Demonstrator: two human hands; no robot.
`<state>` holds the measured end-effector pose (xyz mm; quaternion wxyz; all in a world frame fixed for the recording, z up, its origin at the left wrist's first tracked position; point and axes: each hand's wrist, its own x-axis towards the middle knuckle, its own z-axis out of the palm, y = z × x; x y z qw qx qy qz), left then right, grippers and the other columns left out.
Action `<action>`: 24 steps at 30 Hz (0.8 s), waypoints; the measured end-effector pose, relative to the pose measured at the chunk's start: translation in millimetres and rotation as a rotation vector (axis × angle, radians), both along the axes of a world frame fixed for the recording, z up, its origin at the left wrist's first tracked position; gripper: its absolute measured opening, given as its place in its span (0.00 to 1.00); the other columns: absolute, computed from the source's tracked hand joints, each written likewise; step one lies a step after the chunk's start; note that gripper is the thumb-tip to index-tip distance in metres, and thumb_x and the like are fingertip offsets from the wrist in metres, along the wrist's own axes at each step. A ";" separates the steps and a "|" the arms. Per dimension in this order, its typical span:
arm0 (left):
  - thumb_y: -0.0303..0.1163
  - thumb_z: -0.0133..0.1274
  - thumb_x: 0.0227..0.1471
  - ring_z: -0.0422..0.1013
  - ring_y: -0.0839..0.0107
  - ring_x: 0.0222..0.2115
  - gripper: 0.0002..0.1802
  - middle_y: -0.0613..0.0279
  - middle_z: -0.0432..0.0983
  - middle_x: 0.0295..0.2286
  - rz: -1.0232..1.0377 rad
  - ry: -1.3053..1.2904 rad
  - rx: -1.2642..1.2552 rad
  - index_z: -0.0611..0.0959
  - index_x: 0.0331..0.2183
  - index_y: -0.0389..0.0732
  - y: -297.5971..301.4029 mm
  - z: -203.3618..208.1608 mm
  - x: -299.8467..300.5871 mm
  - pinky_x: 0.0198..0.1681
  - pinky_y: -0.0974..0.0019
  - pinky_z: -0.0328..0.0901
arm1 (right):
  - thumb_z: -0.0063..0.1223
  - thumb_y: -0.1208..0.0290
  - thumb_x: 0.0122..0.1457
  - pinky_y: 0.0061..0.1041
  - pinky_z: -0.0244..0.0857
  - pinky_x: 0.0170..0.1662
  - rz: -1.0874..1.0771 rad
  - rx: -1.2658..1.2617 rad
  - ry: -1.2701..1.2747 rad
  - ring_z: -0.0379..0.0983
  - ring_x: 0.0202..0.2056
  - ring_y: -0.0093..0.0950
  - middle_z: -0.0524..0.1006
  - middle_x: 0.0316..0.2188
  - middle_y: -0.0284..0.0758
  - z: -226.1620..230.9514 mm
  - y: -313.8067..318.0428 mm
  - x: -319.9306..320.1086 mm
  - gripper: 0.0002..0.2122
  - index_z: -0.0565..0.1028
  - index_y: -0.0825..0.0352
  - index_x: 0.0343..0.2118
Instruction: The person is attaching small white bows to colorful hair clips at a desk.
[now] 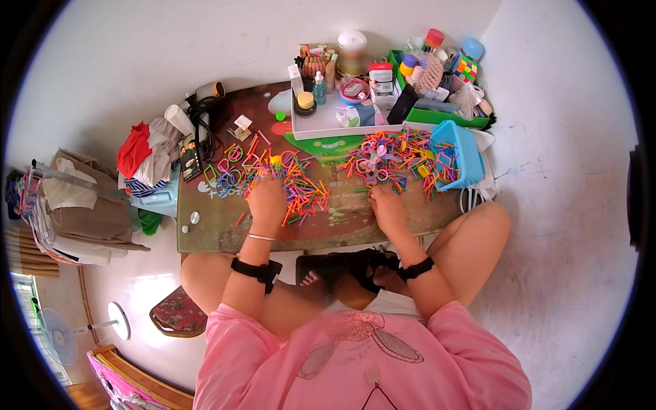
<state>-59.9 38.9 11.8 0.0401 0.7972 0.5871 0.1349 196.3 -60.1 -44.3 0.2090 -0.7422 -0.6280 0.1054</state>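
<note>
Sticks (304, 188), short and brightly coloured, lie in a loose heap on the low table (205, 229), right under and just to the right of my left hand (266, 198), which rests palm down on them with fingers spread, though I cannot tell whether it grips any. My right hand (387, 208) lies flat at the near edge of a second heap of sticks and rings (393, 160), which spreads away to the far right toward the tipped blue basket (461, 150); each hand sits nearest its own pile
</note>
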 end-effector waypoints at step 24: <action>0.22 0.53 0.46 0.71 0.69 0.22 0.11 0.57 0.74 0.24 -0.410 -0.844 -0.459 0.70 0.33 0.35 -44.1 -0.4 56.1 0.25 0.69 0.65 | 0.45 0.75 0.56 0.34 0.62 0.42 0.340 0.261 0.481 0.68 0.40 0.43 0.71 0.39 0.47 28.5 -17.1 -51.6 0.17 0.64 0.69 0.49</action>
